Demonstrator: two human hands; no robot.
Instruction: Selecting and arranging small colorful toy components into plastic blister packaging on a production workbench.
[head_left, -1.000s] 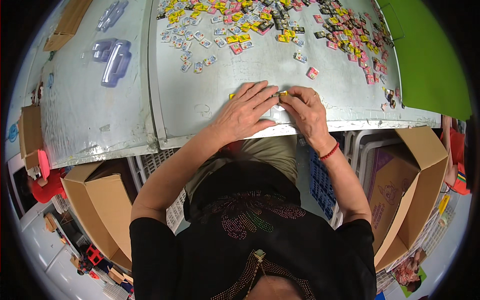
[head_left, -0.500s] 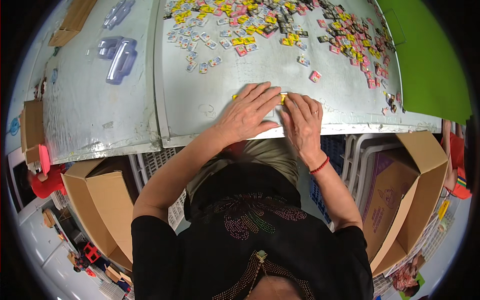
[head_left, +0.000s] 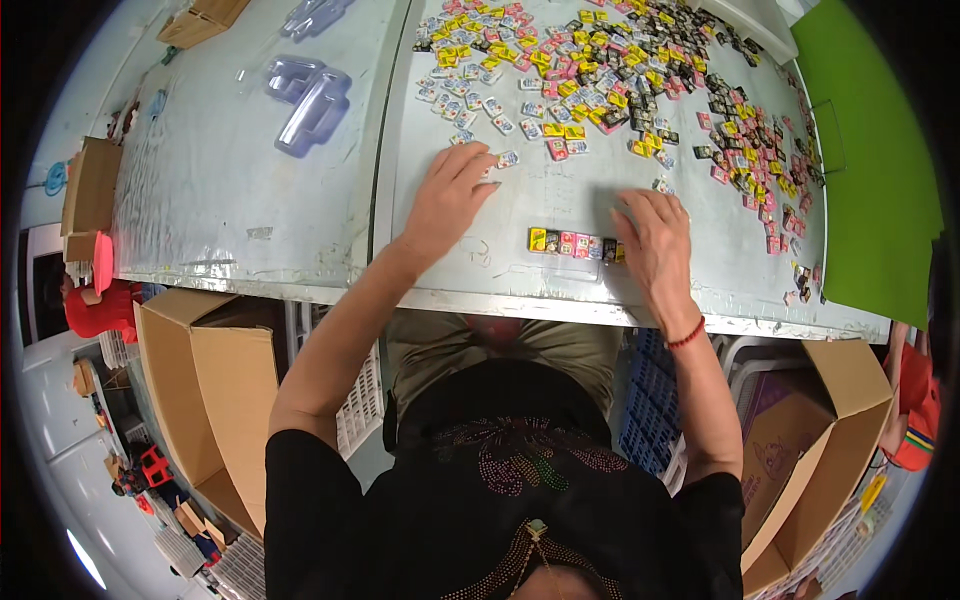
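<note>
At the far left, a person in red (head_left: 100, 310) is partly in view, with an open cardboard box (head_left: 235, 400) below the edge of the pale counter (head_left: 230, 210). Clear plastic trays (head_left: 312, 108) lie on the counter's left section, beyond a seam. Right of the seam, the left hand (head_left: 440, 205) reaches in at the near fringe of the loose small boxes (head_left: 560, 90), which are yellow, pink, white and black. Its fingers are bent, thumb and forefinger apart at the tips, with a white box partly visible between them; whether they grip it I cannot tell. Another white box (head_left: 508, 158) lies just beside the fingertips.

Farther right, near the front edge, a straight row of small boxes (head_left: 574, 244) stands side by side, with yellow at its left end, then black, pink and white. Its right end meets the outline of the right hand (head_left: 657, 240), whose fingers are curved and loosely spread, thumb apart, with nothing visible between them. A red bracelet (head_left: 687, 333) circles that wrist. A green panel (head_left: 870, 170) borders the counter's right side, above another open carton (head_left: 830, 450).
</note>
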